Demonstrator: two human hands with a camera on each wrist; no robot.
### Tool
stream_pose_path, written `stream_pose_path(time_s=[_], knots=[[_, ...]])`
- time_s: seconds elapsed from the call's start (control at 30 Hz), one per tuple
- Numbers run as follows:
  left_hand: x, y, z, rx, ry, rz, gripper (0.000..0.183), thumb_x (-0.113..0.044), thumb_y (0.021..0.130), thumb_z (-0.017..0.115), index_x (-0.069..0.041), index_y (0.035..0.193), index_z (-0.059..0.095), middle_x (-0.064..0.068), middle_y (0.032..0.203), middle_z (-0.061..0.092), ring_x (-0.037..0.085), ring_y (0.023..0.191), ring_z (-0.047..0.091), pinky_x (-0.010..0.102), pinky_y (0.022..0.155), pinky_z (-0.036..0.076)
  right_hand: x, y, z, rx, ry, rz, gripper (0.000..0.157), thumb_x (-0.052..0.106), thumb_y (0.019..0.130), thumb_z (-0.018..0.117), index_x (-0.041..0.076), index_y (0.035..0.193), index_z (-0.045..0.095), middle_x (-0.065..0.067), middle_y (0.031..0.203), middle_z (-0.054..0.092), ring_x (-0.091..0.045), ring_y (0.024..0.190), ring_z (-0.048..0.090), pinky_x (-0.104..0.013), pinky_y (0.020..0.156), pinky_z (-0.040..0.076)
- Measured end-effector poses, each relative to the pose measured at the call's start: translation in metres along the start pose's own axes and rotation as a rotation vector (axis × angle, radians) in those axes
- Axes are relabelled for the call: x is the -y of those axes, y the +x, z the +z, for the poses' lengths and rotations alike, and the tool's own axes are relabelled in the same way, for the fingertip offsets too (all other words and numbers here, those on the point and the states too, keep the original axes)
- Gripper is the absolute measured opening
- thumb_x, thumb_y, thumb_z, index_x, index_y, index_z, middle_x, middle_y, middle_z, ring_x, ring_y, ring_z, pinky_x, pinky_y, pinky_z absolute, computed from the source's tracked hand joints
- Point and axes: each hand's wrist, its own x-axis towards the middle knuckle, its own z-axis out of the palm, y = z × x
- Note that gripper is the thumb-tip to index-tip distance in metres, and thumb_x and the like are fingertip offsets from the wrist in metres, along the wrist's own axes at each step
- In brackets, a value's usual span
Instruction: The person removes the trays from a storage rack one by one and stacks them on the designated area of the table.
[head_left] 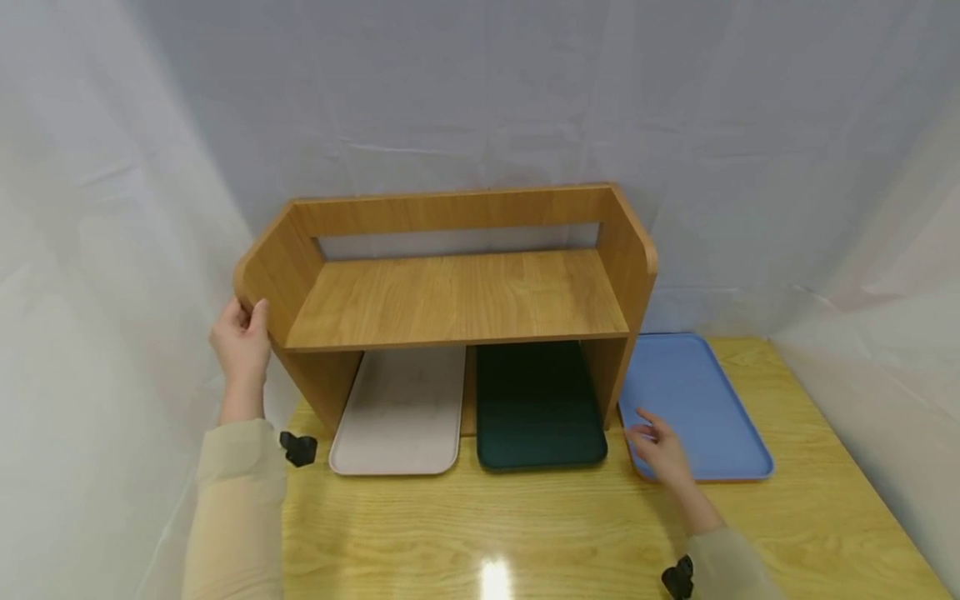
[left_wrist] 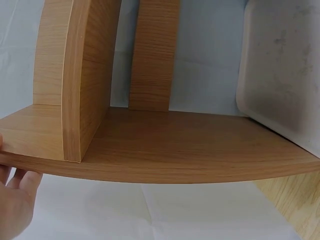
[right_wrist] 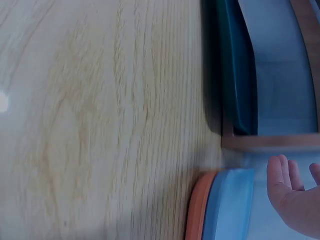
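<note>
A wooden desktop shelf [head_left: 457, 296] stands against the back sheeting. My left hand [head_left: 243, 340] grips the front edge of its left side panel, the thumb on the inner face and fingers on the outer face in the left wrist view. Under the shelf board lie a pale pinkish tray [head_left: 401, 417] and a dark green tray [head_left: 540, 408], side by side, front ends sticking out. My right hand [head_left: 662, 450] hovers over the near left part of a blue tray [head_left: 705, 400], fingers loosely extended, holding nothing. Beneath the blue tray shows an orange tray [right_wrist: 200, 205].
The wooden table [head_left: 465, 525] stretches in front of the shelf and trays. Whitish plastic sheeting [head_left: 480, 100] hangs behind and on both sides. The shelf's right side panel [head_left: 632, 283] rises close to the blue tray's left edge.
</note>
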Motion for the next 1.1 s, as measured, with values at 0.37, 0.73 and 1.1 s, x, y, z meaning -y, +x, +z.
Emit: stream_pose_path(time_s=[0.37, 0.73, 1.1], knots=[[-0.002, 0.001, -0.001, 0.007, 0.004, -0.026, 0.024, -0.015, 0.087, 0.055, 0.007, 0.097, 0.059, -0.009, 0.077, 0.057, -0.003, 0.068, 0.048, 0.012, 0.062, 0.039, -0.012, 0.009, 0.026, -0.035, -0.021, -0.098, 0.046, 0.006, 0.08, 0.061, -0.008, 0.12, 0.045, -0.023, 0.097, 0.055, -0.01, 0.073, 0.049, -0.02, 0.057, 0.042], [0.002, -0.001, -0.001, 0.005, -0.006, -0.023, 0.023, -0.013, 0.087, 0.054, 0.007, 0.098, 0.059, -0.011, 0.077, 0.057, -0.002, 0.068, 0.048, 0.012, 0.061, 0.039, -0.025, 0.012, 0.036, 0.081, -0.099, -0.026, 0.056, 0.016, 0.082, 0.062, -0.006, 0.127, 0.038, -0.028, 0.115, 0.047, -0.035, 0.1, 0.047, -0.038, 0.077, 0.043], [0.001, -0.001, 0.0, -0.004, 0.01, 0.017, 0.021, -0.013, 0.086, 0.055, 0.008, 0.088, 0.057, -0.024, 0.065, 0.047, -0.002, 0.062, 0.044, 0.012, 0.056, 0.036, -0.034, 0.018, 0.04, 0.111, -0.141, -0.001, 0.057, 0.018, 0.081, 0.063, -0.005, 0.128, 0.038, -0.03, 0.12, 0.043, -0.04, 0.107, 0.042, -0.046, 0.083, 0.04]])
